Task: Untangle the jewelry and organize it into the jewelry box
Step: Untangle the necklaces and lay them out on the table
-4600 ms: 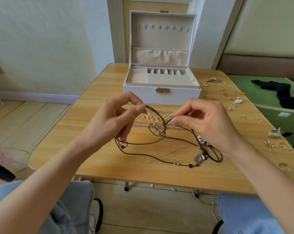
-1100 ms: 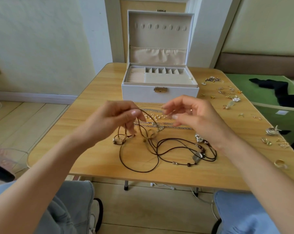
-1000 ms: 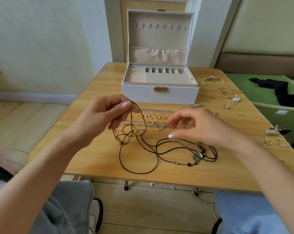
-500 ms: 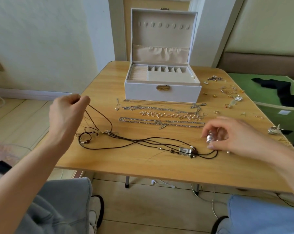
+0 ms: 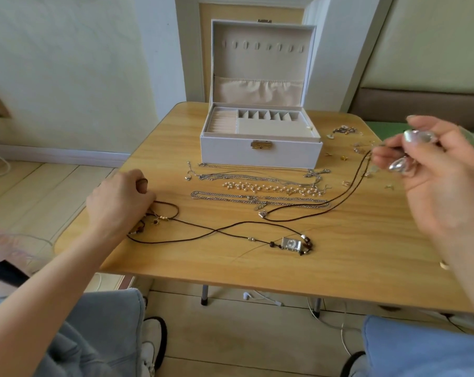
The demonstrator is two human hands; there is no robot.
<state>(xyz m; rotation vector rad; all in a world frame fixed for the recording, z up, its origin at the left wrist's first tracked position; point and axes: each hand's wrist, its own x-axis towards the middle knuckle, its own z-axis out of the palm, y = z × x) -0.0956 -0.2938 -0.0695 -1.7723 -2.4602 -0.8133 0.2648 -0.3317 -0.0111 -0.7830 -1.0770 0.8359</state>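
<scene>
My left hand [image 5: 120,202] rests on the table's left side, fingers curled over one end of a dark cord necklace [image 5: 219,229] with a square silver pendant [image 5: 291,244]. My right hand [image 5: 437,170] is raised at the right and pinches a silver pendant [image 5: 399,165] of a second dark cord necklace [image 5: 339,198], whose loop trails down onto the table. The white jewelry box [image 5: 260,153] stands open at the back. In front of it lie silver chains [image 5: 257,198] and a pearl strand [image 5: 274,187], laid out straight.
Small earrings and charms [image 5: 347,156] are scattered on the wooden table [image 5: 339,257] to the right of the box. A gold ring [image 5: 445,265] lies near the right edge. Green furniture stands at the right. White cables lie on the floor below.
The two cord necklaces have come apart. My right hand lifted up and to the right with one silver pendant and its cord. My left hand lowered onto the table over the other cord.
</scene>
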